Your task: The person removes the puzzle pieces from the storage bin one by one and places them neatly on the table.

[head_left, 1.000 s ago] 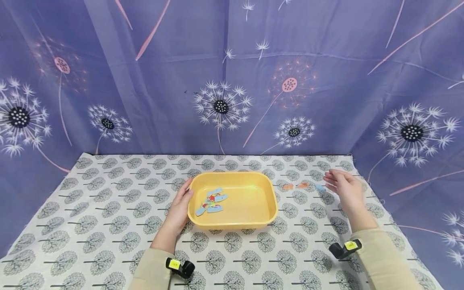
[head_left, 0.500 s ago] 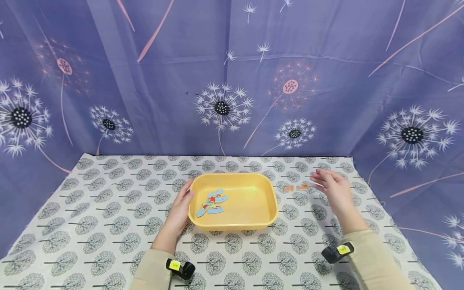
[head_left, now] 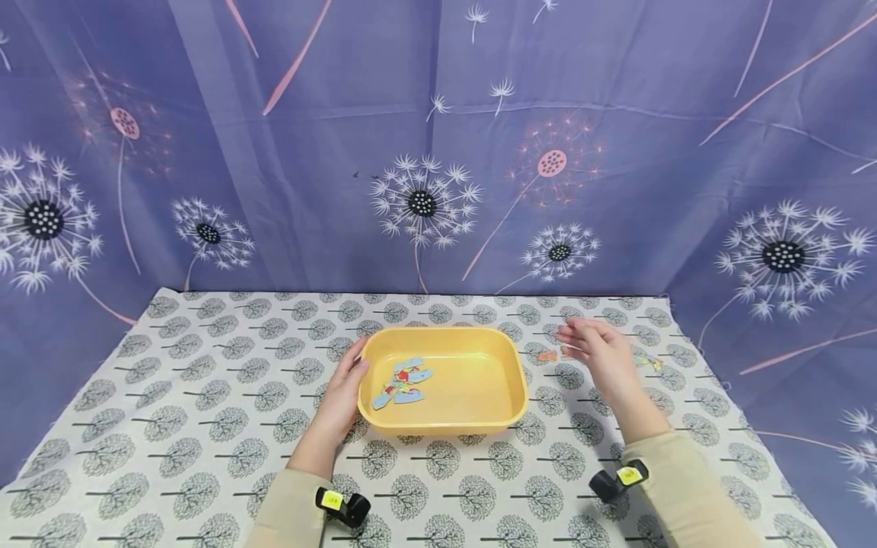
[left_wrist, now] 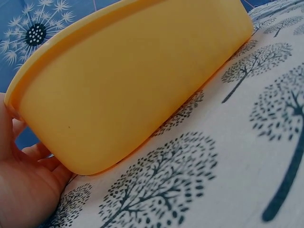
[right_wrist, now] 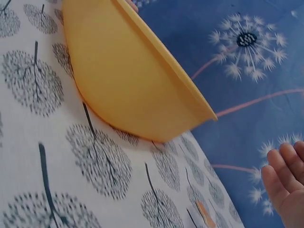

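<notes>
A yellow plastic tub (head_left: 441, 428) stands on the cloth in the middle of the head view. Inside, at its left, lies a small heap of flat blue, red and yellow cut-out pieces (head_left: 403, 382). My left hand (head_left: 337, 399) holds the tub's left end, thumb at the rim and fingers along the outer wall. To the right of the tub, my right hand (head_left: 603, 361) hovers above the cloth, its fingers extended and nothing visible in them. Left of its fingertips lies a small orange piece (head_left: 547, 355). Beyond the hand's right side shows a blue-and-yellow piece (head_left: 648, 361).
The table wears a white cloth (head_left: 205, 426) printed with trees. A purple curtain (head_left: 329, 190) with dandelions hangs behind it and along both sides. Each sleeve carries a black wrist camera, one at the left (head_left: 349, 508) and one at the right (head_left: 606, 485).
My right hand has moved left toward the tub, covering one orange piece and the blue one and uncovering the blue-and-yellow piece. The left hand and tub have stayed put.
</notes>
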`<state>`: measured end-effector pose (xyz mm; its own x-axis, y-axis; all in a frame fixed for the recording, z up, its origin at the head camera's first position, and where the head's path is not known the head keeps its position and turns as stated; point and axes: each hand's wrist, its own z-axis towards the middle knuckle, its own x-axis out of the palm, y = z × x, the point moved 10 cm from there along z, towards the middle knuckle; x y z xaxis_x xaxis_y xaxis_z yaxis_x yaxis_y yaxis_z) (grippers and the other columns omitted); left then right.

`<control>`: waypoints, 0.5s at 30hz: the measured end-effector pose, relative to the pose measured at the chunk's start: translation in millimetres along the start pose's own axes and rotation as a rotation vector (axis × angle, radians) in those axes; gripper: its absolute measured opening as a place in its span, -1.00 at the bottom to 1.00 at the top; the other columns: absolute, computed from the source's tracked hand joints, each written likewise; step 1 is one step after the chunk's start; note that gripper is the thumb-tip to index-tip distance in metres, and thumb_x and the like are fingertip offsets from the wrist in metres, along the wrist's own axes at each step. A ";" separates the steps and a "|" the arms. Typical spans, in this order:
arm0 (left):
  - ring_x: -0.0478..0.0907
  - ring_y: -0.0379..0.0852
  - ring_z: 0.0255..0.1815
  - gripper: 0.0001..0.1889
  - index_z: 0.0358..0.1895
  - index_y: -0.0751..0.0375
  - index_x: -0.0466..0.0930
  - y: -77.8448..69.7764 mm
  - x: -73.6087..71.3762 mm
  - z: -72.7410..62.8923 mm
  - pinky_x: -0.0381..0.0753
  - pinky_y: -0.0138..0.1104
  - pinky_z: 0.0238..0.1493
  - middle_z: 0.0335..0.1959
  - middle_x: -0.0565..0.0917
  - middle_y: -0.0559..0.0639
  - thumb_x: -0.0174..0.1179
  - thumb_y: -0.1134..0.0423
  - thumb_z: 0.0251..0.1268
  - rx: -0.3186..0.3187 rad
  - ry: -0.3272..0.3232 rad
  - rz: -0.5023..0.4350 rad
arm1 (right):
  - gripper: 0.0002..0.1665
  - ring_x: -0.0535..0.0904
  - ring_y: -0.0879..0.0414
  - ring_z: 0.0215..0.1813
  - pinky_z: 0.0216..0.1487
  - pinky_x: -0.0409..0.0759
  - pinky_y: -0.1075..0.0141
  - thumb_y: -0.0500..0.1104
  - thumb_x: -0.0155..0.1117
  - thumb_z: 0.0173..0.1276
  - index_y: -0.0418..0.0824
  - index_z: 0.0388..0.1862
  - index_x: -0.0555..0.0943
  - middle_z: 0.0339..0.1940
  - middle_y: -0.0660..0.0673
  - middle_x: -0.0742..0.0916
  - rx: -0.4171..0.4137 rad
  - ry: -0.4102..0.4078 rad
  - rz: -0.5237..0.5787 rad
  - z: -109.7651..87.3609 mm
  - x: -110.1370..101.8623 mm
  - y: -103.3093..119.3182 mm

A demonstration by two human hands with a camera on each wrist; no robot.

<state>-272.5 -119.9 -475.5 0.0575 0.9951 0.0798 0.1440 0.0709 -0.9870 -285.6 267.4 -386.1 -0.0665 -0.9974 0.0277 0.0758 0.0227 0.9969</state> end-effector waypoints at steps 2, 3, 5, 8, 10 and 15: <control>0.30 0.13 0.37 -0.47 0.49 -0.12 0.00 0.1 0.1 0.2 0.40 -0.15 0.33 0.45 0.18 0.13 -0.19 0.11 0.51 -0.004 -0.001 -0.003 | -0.70 0.69 0.26 -0.13 -0.02 0.66 0.39 -0.08 0.01 0.48 -0.26 0.00 0.51 -0.25 0.14 0.75 0.006 0.013 -0.026 0.2 7.0 -0.3; 0.30 0.13 0.37 -0.47 0.49 -0.12 0.00 0.0 0.3 0.0 0.41 -0.15 0.33 0.45 0.18 0.13 -0.19 0.12 0.51 -0.004 0.000 -0.003 | -0.68 0.69 0.26 -0.12 -0.02 0.66 0.38 -0.07 0.00 0.49 -0.27 0.01 0.50 -0.25 0.15 0.75 0.010 0.019 -0.042 0.3 10.6 -0.4; 0.31 0.11 0.36 -0.47 0.49 -0.14 0.01 0.6 0.3 0.2 0.42 -0.17 0.32 0.44 0.20 0.12 -0.19 0.12 0.51 -0.009 -0.003 -0.002 | -0.66 0.69 0.27 -0.12 0.00 0.66 0.36 -0.06 -0.01 0.49 -0.28 0.02 0.49 -0.25 0.16 0.74 0.020 0.030 -0.060 0.5 17.6 -1.1; 0.33 0.10 0.35 -0.48 0.48 -0.15 0.02 0.8 0.6 -0.2 0.42 -0.17 0.32 0.43 0.21 0.11 -0.20 0.12 0.51 -0.014 -0.003 -0.003 | -0.66 0.68 0.26 -0.12 0.01 0.67 0.30 -0.07 -0.01 0.49 -0.30 0.03 0.49 -0.26 0.15 0.74 0.035 0.042 -0.052 1.1 28.1 -2.6; 0.33 0.10 0.35 -0.48 0.48 -0.16 0.02 1.0 0.6 -0.2 0.42 -0.17 0.32 0.42 0.22 0.11 -0.20 0.12 0.51 -0.015 -0.005 -0.004 | -0.67 0.68 0.26 -0.13 0.02 0.67 0.27 -0.08 -0.01 0.49 -0.30 0.02 0.49 -0.27 0.15 0.74 0.045 0.048 -0.039 1.7 34.6 -4.2; 0.33 0.09 0.35 -0.48 0.48 -0.17 0.02 1.1 0.1 -0.6 0.43 -0.18 0.32 0.42 0.22 0.10 -0.20 0.12 0.51 -0.016 -0.003 -0.010 | -0.63 0.69 0.25 -0.14 0.00 0.68 0.31 -0.09 0.01 0.48 -0.36 0.03 0.48 -0.26 0.11 0.75 0.057 0.070 -0.013 2.9 51.2 -7.4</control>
<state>-271.7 -119.7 -476.5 0.0528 0.9946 0.0895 0.1602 0.0800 -0.9838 -292.4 216.5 -391.8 0.0023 -0.9999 0.0111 0.0188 0.0112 0.9998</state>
